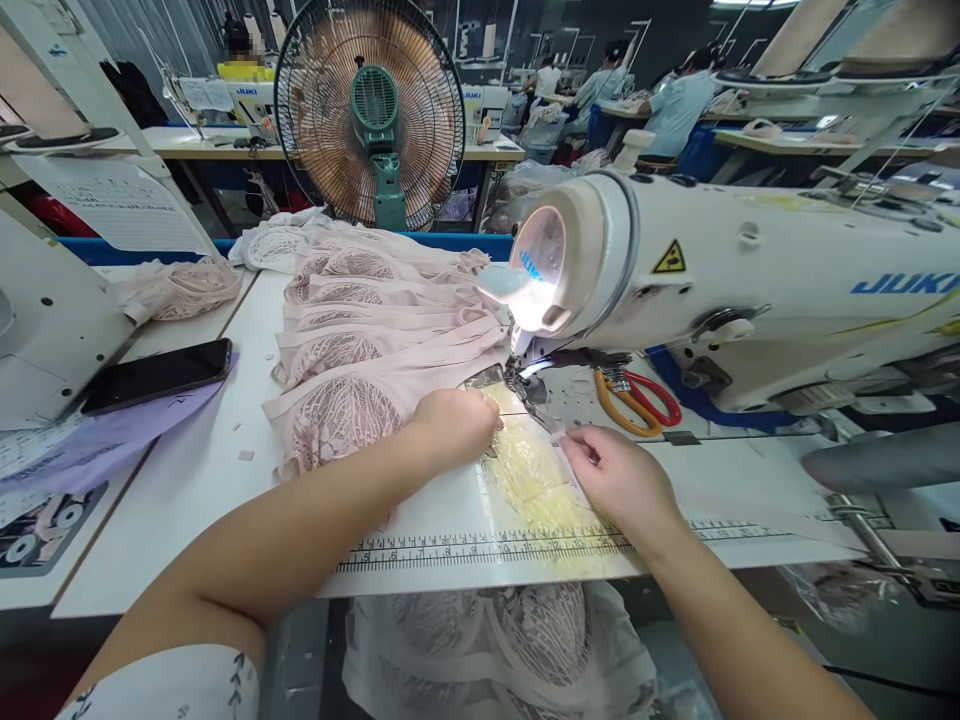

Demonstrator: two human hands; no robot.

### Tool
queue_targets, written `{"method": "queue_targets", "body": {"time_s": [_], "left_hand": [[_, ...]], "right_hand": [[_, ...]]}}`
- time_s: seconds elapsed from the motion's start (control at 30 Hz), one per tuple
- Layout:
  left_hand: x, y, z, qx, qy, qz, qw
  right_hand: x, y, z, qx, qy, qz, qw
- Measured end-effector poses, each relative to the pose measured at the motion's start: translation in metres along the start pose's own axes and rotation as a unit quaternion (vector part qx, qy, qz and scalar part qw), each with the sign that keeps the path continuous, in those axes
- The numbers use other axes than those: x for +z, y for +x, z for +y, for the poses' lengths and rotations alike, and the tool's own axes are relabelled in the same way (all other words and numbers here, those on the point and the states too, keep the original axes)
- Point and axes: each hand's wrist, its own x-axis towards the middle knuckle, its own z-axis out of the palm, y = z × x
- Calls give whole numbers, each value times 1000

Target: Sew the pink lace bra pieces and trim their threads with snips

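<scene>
Two hands work at the needle: the left hand [454, 425] curls narrowly on pale lace fabric [337, 405], the right hand [619, 480] pinches a thin strip [559, 435].

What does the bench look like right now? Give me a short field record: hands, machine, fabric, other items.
left hand: left hand closed on pink lace fabric beside the needle area
right hand: right hand pinching a thin strip at the machine's foot
machine: white sewing machine, its lamp lit over the plate
fabric: stack of lace pieces lying left of the machine
scissors: orange and red scissors behind the foot
phone: black phone far left
fan: fan standing behind the stack
</scene>
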Motion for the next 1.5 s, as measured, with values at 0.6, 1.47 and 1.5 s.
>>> {"method": "queue_targets", "body": {"time_s": [0.6,1.47,1.5], "left_hand": [[2,0,2,28,29,14,999],[6,12,16,69,61,41,995],[7,13,16,69,61,41,995]], "right_hand": [[-6,6,-8,-3,-23,-14,1000],[2,11,-8,9,51,14,999],[2,11,-8,5,51,14,999]]}}
